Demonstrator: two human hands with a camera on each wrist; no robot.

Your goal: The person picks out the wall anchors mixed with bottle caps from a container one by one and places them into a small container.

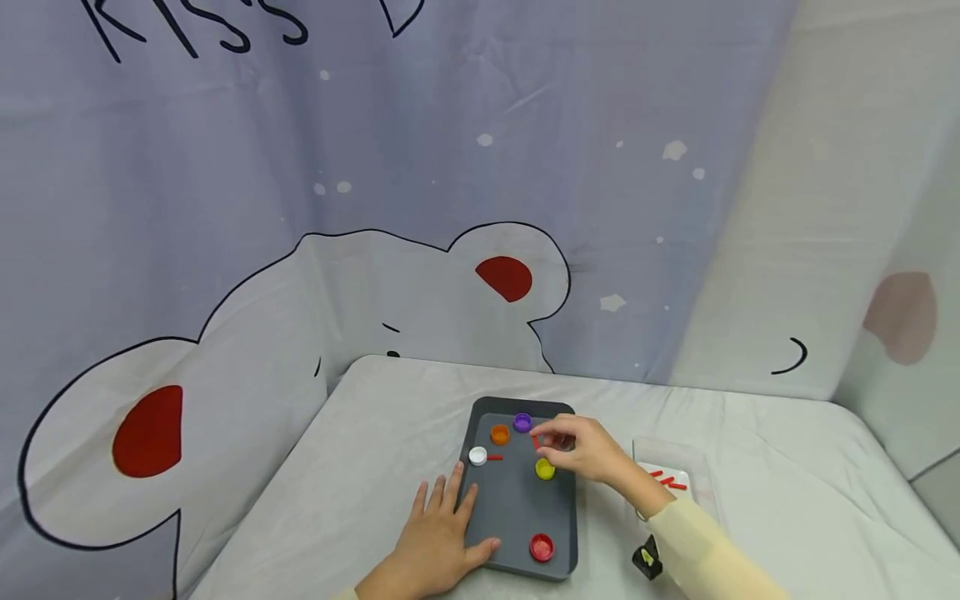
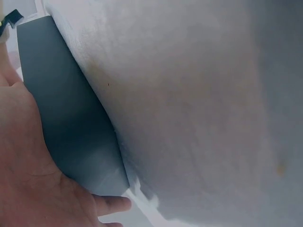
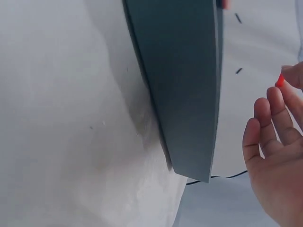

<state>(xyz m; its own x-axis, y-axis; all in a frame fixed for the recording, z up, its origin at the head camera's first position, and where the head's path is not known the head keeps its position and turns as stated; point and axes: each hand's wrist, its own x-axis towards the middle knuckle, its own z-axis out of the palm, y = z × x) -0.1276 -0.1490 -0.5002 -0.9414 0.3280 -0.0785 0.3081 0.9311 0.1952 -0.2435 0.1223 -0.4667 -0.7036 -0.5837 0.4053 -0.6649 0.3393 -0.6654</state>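
Note:
My right hand (image 1: pixel 577 448) pinches a small red stick (image 1: pixel 536 441) between thumb and finger over the far right part of a grey tray (image 1: pixel 517 521). In the right wrist view the red stick (image 3: pixel 280 80) shows at the fingertips. Fingers spread, my left hand (image 1: pixel 438 533) rests at the tray's left edge. On the tray stand round caps: purple (image 1: pixel 522 422), orange (image 1: pixel 499 434), white (image 1: pixel 477 456), yellow (image 1: pixel 545 469) just below the right hand, and red (image 1: pixel 542 547) near the front. Another red stick (image 1: pixel 495 457) lies against the white cap's right side.
Right of the tray sits a clear container (image 1: pixel 701 467) with several red sticks (image 1: pixel 667 481) on a white surface. A small black object (image 1: pixel 647 558) lies near the right sleeve. White cloth (image 1: pixel 382 433) covers the table, and a printed curtain (image 1: pixel 420 150) hangs behind.

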